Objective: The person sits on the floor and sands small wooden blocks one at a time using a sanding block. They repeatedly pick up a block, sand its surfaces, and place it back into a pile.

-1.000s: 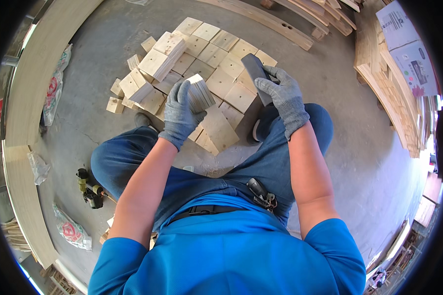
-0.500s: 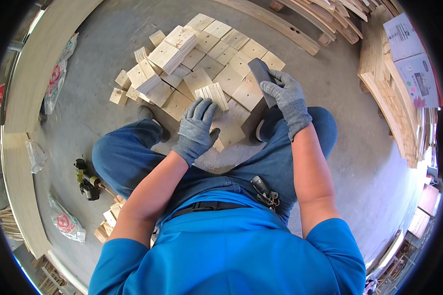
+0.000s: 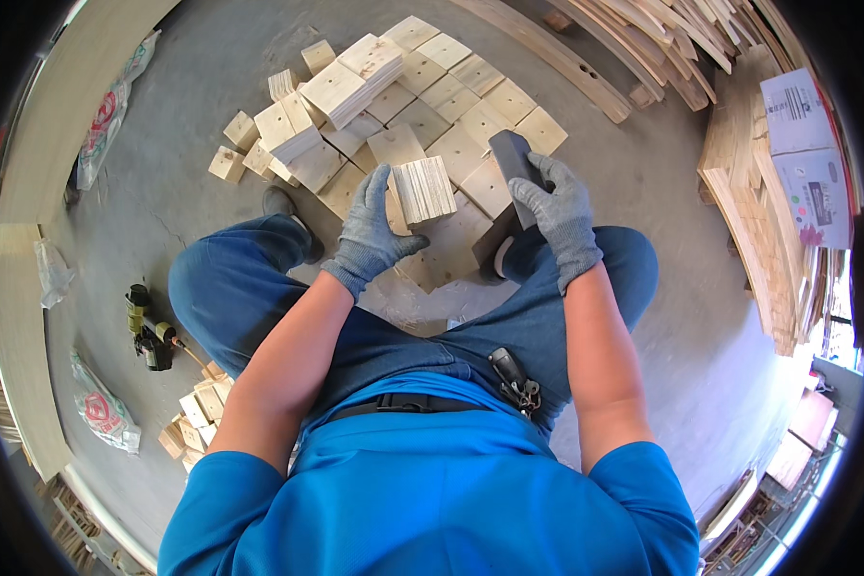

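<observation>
My left hand [image 3: 368, 233], in a grey glove, is open with the thumb spread from the fingers. It sits at the left and near side of a wooden block [image 3: 424, 190] whose layered, striped side faces up; whether it touches the block is hard to tell. Closed round a dark grey rectangular block [image 3: 515, 161], like a sanding block, is my gloved right hand [image 3: 561, 213], just right of the wood. Beneath and beyond lie several pale square wooden blocks [image 3: 461, 151] set close together, some with a small hole in the top.
More wooden blocks [image 3: 338, 94] are stacked at the pile's far left. A yellow-green power tool [image 3: 150, 331] lies on the floor to my left, near small wood offcuts [image 3: 202, 408]. Long boards [image 3: 557, 58] and a white carton [image 3: 804, 158] are at far right.
My left hand has shifted off the striped block's near edge to its left side, and its fingers have spread. The right hand keeps the dark block. The whole view has shifted slightly.
</observation>
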Available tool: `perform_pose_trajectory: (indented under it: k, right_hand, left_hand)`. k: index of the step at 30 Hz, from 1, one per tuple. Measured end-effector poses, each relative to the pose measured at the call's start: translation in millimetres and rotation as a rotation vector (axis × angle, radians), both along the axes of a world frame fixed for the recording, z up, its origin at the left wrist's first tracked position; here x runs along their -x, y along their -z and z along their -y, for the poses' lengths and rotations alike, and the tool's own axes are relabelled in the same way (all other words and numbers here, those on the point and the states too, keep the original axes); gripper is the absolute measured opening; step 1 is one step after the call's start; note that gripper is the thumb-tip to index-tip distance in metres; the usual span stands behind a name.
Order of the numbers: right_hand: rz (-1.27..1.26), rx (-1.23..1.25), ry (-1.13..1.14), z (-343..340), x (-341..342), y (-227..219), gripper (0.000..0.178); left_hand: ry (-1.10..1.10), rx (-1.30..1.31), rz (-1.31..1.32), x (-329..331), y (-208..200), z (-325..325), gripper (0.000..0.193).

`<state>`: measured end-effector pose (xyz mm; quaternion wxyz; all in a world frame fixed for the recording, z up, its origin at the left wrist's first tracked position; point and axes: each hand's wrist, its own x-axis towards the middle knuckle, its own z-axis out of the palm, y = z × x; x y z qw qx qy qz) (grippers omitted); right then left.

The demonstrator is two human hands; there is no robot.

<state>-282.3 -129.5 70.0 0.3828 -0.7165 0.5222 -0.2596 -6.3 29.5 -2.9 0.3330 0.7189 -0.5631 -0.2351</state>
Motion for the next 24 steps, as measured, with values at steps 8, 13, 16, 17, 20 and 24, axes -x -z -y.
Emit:
perform_pose_trajectory:
  k: [8,13,16,17,20,24]
  right_hand:
    - [0.011,0.403,-0.23,-57.0,-39.8,-1.0,0.06]
    - [-0.225,0.541,-0.422,-97.2,-62.0,-1.0,0.064]
    - [-0.313,0.599,-0.445,-97.2,-68.7,5.3,0.064]
    - [-0.319,0.609,-0.441,-93.8,-71.8,5.3,0.063]
    - [-0.347,0.576,-0.402,-74.6,-92.2,2.9,0.059]
    - [-0.412,0.547,-0.294,-36.6,-126.0,7.2,0.056]
  left_hand:
    - [0.014,0.033,-0.224,-2.3,29.8,19.8,0.14]
    - [0.003,0.092,-0.563,-1.0,50.6,24.0,0.13]
    - [0.012,0.106,-0.438,-2.3,42.2,22.1,0.118]
    - [0.018,0.089,-0.379,-2.5,35.9,22.2,0.117]
    - [0.018,0.057,-0.285,-3.6,23.1,21.2,0.112]
    - [0.01,0.049,-0.266,-2.6,20.7,22.8,0.112]
